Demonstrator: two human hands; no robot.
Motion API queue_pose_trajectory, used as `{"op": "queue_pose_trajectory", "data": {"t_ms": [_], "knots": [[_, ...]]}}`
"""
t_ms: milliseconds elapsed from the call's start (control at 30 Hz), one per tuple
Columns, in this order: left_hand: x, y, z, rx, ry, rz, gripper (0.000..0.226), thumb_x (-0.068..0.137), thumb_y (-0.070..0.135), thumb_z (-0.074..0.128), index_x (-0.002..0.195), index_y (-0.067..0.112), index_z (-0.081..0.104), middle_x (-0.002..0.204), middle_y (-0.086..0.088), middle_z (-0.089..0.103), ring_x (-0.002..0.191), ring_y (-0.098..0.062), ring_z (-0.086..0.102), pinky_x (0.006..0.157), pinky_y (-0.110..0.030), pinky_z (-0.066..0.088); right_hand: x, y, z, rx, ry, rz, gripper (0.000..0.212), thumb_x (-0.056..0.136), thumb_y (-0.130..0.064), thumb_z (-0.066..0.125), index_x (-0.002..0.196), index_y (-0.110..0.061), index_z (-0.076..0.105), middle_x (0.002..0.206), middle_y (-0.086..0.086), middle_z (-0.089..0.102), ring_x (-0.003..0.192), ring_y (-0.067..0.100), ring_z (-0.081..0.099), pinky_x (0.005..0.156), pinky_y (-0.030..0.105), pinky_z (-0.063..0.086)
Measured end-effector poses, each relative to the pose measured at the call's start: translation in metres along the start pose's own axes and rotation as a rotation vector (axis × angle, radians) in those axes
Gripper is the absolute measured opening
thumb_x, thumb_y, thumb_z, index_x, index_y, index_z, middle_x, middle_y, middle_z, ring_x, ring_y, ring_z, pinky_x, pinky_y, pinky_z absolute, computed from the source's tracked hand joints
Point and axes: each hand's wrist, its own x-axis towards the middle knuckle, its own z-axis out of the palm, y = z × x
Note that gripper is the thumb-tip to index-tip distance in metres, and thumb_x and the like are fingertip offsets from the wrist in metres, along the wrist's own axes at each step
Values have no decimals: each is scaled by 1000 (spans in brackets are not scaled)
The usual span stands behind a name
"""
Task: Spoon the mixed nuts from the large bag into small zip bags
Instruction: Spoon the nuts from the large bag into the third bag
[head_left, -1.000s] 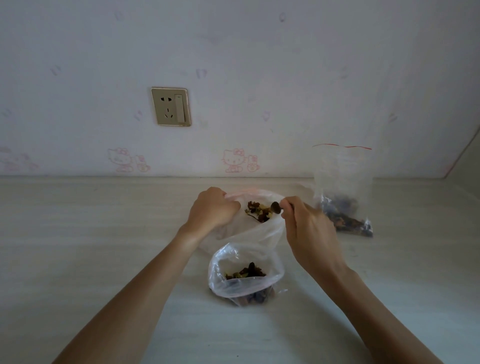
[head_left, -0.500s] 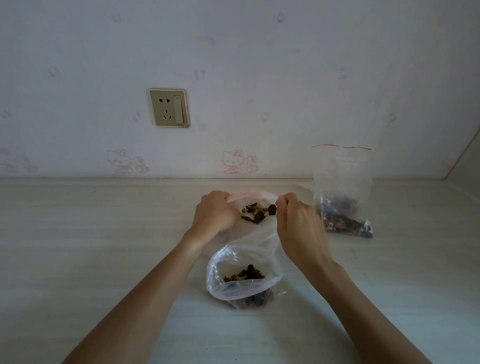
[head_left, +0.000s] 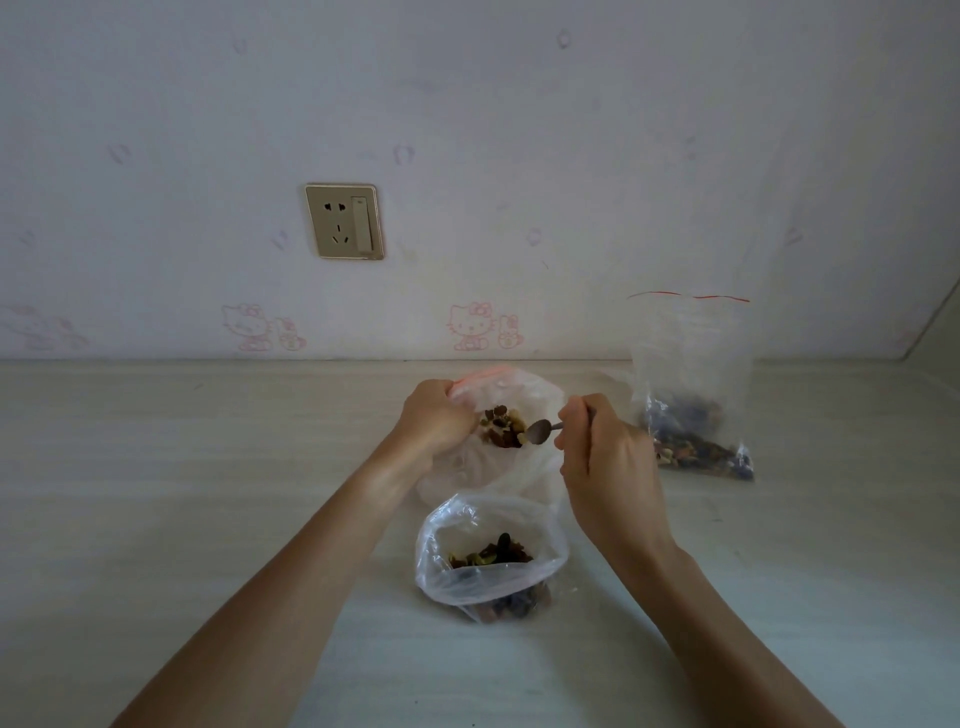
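While left fingers (head_left: 441, 415) pinch the zip bag (head_left: 498, 415), nuts (head_left: 503, 427) (mixed) lie beside them.

The right hand (head_left: 605, 467) is drawing back from the zip bag (head_left: 511, 410) mouth, so the spoon (head_left: 540, 431) is now showing in full where earlier its bowl was hidden among the nuts (head_left: 503, 427). The bowl is coming out tipped and looking emptied, just beside the nuts. The left hand (head_left: 436, 421) is gripping the bag rim slightly lower than before.
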Motion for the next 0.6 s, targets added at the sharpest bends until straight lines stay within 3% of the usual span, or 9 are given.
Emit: {"op": "queue_pose_trajectory", "data": {"t_ms": [100, 200, 300, 400, 500, 600], "knots": [[2, -2, 1, 13, 9, 11, 17, 85, -1, 68, 86, 16, 69, 85, -1, 71, 76, -16, 67, 56, -24, 52, 0, 5, 3, -73, -7, -6, 40, 108, -31, 29, 91, -9, 58, 68, 5, 67, 53, 22, 62, 50, 47, 53], [2, -3, 1, 1, 8, 6, 20, 83, 2, 77, 93, 18, 71, 92, 1, 74, 84, -16, 70, 61, -26, 57, 1, 8, 6, -82, -4, 33, 38, 109, -27, 31, 90, -9, 58, 65, 4, 64, 50, 22, 59, 49, 48, 53], [2, -4, 0, -44, -7, -30, 27, 80, 4, 80, 102, 17, 73, 97, -1, 76, 89, -19, 73, 74, -34, 64, 2, 12, 11, 93, -7, 204, 34, 110, -25, 34, 94, -12, 61, 73, 1, 69, 53, 18, 65, 54, 46, 57], [1, -5, -2, -92, -58, -121, 25, 77, 7, 81, 101, 12, 73, 93, -9, 78, 80, -21, 75, 64, -29, 60, 2, 17, 13, 289, 14, 372, 31, 111, -26, 38, 94, -19, 64, 80, -3, 73, 52, 16, 68, 49, 37, 56], [1, -5, -3, -127, -66, -166, 18, 80, 11, 80, 96, 6, 75, 89, -13, 80, 78, -25, 77, 68, -33, 61, 3, 21, 15, 443, 37, 493, 32, 111, -23, 39, 96, -16, 66, 82, 1, 75, 52, 20, 69, 42, 28, 50], [0, -6, -3, -145, -79, -156, 24, 80, 10, 82, 103, 8, 75, 91, -11, 79, 80, -23, 78, 66, -31, 61, 3, 23, 18, 467, 50, 499, 32, 112, -25, 38, 101, -13, 66, 81, 3, 75, 62, 18, 73, 50, 27, 53]]}}
